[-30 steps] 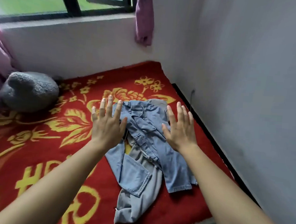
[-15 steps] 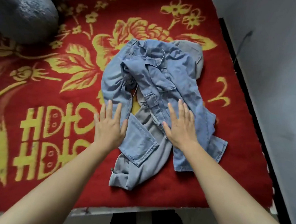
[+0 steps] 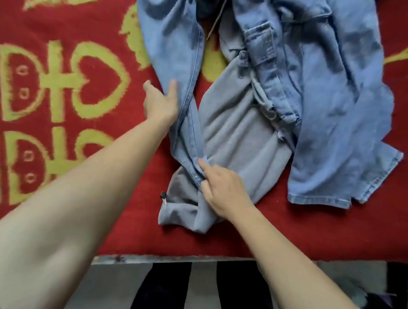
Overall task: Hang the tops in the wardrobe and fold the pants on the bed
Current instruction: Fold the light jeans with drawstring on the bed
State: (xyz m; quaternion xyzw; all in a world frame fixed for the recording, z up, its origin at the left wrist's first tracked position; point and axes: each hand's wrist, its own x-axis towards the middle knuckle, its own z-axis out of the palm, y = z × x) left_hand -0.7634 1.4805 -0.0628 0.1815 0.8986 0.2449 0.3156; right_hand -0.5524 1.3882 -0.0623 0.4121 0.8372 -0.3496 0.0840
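Two garments are lying crumpled near the bed's (image 3: 289, 232) front edge, denim piece (image 3: 334, 103) over grey piece (image 3: 238, 132); nothing is looking folded yet, I'm judging. Left hand (image 3: 160, 103) and right hand (image 3: 222, 189) are pinching the denim piece's edge.

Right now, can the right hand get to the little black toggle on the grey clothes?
Probably yes. The black toggle lies uncovered at the grey garment's near corner, close beside the right hand, though that hand is pinching the blue denim garment's edge.
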